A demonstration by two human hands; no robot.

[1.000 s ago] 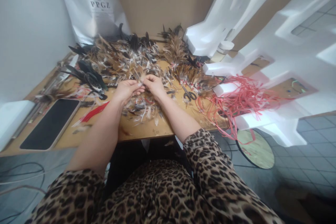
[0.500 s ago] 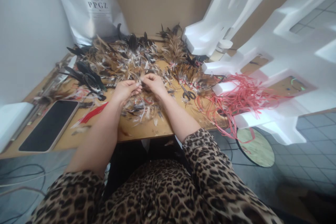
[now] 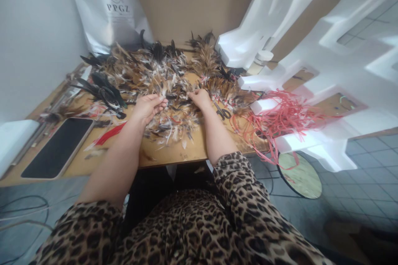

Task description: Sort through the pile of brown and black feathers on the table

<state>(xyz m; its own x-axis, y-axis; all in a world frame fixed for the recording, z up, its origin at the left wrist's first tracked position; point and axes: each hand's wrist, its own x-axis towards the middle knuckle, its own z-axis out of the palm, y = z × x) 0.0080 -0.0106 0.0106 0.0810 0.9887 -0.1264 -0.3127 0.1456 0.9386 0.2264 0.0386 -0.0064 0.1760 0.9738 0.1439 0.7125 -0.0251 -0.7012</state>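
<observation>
In the head view, the left hand [image 3: 147,108], mid-frame, seems to pinch a small tuft of brown and white feathers [image 3: 163,88] in its fingers. The right hand [image 3: 200,99], just right of centre, has bent fingers; I can't tell if they grip anything. I think it's best to pinch softly by the hard stems, so the fluffy parts don't get squashed.

The shiny silver bag with a rabbit picture [image 3: 107,27], upper left, doesn't show its insides. The pale jar with a white lid [image 3: 259,61], upper right, is too blurry to tell what's inside.
</observation>
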